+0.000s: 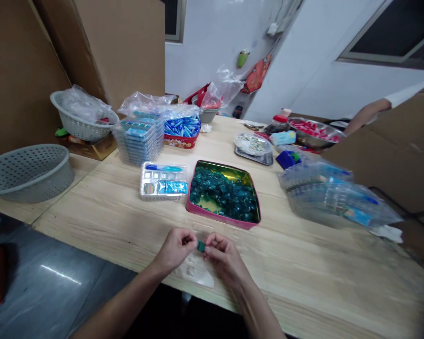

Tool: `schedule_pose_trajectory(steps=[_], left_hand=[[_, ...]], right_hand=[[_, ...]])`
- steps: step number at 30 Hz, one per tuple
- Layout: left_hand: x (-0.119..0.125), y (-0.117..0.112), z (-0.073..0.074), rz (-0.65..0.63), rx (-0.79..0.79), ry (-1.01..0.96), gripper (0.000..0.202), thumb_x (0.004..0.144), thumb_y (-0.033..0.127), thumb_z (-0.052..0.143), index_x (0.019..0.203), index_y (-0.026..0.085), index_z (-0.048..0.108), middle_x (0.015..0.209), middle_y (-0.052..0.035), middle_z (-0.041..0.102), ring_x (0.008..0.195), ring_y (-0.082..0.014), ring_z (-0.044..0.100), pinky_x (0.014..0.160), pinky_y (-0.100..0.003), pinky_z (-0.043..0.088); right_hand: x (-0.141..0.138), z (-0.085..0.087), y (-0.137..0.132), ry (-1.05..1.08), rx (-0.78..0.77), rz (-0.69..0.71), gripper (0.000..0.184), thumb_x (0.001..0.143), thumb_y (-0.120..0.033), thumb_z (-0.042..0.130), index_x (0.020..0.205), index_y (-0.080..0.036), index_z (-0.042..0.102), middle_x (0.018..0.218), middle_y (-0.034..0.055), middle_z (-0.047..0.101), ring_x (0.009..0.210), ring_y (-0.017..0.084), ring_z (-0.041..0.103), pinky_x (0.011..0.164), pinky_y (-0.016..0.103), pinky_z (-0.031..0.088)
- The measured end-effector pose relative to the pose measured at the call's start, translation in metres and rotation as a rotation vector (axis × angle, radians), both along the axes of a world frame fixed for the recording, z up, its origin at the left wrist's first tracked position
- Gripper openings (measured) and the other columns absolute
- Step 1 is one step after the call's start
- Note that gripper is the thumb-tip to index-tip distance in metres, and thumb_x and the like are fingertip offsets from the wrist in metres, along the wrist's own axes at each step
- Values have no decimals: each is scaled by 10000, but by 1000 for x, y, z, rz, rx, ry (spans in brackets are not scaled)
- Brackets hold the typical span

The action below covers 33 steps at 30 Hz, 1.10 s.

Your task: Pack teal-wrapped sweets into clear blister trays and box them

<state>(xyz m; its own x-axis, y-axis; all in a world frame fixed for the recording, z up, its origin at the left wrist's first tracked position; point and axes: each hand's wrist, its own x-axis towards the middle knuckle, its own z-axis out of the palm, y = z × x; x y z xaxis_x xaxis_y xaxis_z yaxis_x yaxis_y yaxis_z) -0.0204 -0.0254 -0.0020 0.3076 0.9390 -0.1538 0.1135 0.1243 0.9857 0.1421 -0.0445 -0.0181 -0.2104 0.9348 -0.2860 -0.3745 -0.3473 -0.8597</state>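
Observation:
Between the fingertips of my left hand (177,249) and my right hand (226,256) is a small dark green piece (201,246), pinched from both sides; its exact kind is too small to tell. A clear, shiny plastic sheet or tray (198,275) lies on the table below my hands. Just beyond them stands a pink-rimmed tin (222,217) with a gold inside, partly filled with many similar dark green pieces (229,193). Left of the tin sits a clear compartment tray (164,181) with a blue pen, a blue packet and a small striped piece in it.
Stacked clear trays (139,139) and a red tin of blue pens (182,127) stand behind. Grey baskets (38,174) are at the left. More filled trays (335,193) lie at the right. Another person's arm (369,113) reaches to a metal bowl (314,134) of pink pieces.

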Motion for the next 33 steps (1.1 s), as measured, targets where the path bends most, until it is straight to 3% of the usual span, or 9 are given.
schedule_pose_trajectory(steps=[7,9,12,15,22,27,30,33], left_hand=[[6,48,-17,30,295,462,142,676,62,501,572,157,520,660,15,513,648,-119,484,612,-223,367],[10,53,-23,20,322,582,153,700,52,493,594,156,529,713,-8,539,721,-139,524,672,-240,397],[15,53,-26,-40,350,738,164,758,64,464,663,152,564,805,-52,588,824,-169,564,748,-265,420],[18,51,-22,-90,364,866,191,796,79,430,735,141,600,855,-84,619,840,-191,585,749,-282,431],[25,51,-12,-148,384,976,239,777,62,426,870,130,636,992,-124,638,876,-230,616,756,-314,455],[23,48,-5,-177,375,948,286,754,38,447,931,159,635,1010,-103,638,891,-218,619,767,-303,462],[20,47,-2,-198,395,942,293,754,34,440,904,178,647,970,-86,643,859,-205,621,742,-289,456],[19,46,-1,-202,402,967,260,753,32,431,818,154,652,917,-98,643,806,-206,619,702,-290,442]], right_hand=[[1,-9,46,-487,261,7,114,655,-201,627,654,-190,514,530,-44,535,451,103,476,442,204,351],[-1,-14,52,-727,363,-16,61,659,-145,543,648,-193,506,548,-30,543,492,119,490,472,213,354],[-5,-18,53,-1058,488,-39,123,650,-83,469,665,-186,533,623,5,595,583,146,531,558,237,372],[-7,-17,53,-1221,524,-22,186,658,-49,456,721,-173,578,710,41,653,672,177,581,635,256,389],[-12,-7,50,-1404,476,95,241,732,-34,462,757,-159,666,773,87,705,730,207,638,650,252,396],[0,19,50,-1281,673,110,258,784,-54,459,811,-168,689,785,70,704,713,187,636,651,242,414],[12,38,73,-1214,793,35,240,810,-96,461,810,-173,689,787,62,688,710,173,620,656,242,422],[18,44,109,-1137,803,229,319,706,-13,447,816,-174,699,785,34,693,698,156,611,636,226,418]])
